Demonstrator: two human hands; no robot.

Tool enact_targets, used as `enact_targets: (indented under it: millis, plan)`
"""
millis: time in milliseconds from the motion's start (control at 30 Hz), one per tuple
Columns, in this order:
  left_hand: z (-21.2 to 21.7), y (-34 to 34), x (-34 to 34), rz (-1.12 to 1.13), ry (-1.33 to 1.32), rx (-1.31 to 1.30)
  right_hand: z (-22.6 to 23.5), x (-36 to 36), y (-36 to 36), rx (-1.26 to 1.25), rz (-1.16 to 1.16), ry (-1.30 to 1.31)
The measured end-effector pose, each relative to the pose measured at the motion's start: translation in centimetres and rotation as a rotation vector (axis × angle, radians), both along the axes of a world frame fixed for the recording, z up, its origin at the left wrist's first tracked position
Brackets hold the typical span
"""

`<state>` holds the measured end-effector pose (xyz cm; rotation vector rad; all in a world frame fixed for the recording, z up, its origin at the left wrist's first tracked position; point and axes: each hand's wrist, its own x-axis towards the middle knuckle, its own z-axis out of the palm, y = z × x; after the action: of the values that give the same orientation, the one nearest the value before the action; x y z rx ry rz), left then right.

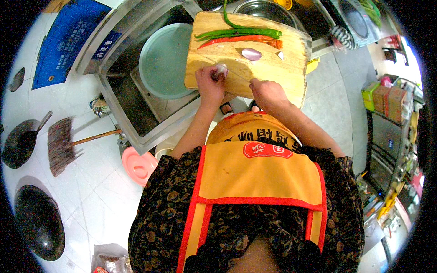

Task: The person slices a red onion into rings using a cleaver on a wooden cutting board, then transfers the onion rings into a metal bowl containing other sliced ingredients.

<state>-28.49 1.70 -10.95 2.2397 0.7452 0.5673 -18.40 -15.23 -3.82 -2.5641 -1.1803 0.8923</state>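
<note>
A wooden cutting board (291, 68) lies in front of me beside the sink. My left hand (210, 85) is closed on a small purple-white shallot (221, 69) at the board's near left. My right hand (269, 94) grips a knife (236, 73) by its handle, mostly hidden in the fist; the thin blade points up and left, close by the shallot. Farther up the board lie a pale purple shallot half (251, 54) and a small white piece (280, 55). Beyond them rest long green peppers (246, 32) and a red pepper (243, 41).
At left, a teal basin (166, 61) sits in the metal sink (125, 88). A metal bowl (266, 10) stands behind the board. On the left are a broom (62, 145), a pink tub (136, 166) and dark woks (38, 222) against white tiles. Shelving (387, 141) stands at right.
</note>
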Motion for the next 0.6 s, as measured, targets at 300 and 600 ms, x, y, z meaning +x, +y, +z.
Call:
enact_targets:
  millis: [300, 600]
  plan:
    - [0.6, -0.9, 0.1, 0.043, 0.051, -0.030, -1.3, 0.6, 1.3, 0.086, 0.041, 0.012]
    - [-0.6, -1.4, -0.7, 0.115, 0.054, 0.124, -3.0, 1.9, 1.1, 0.122, -0.021, 0.027]
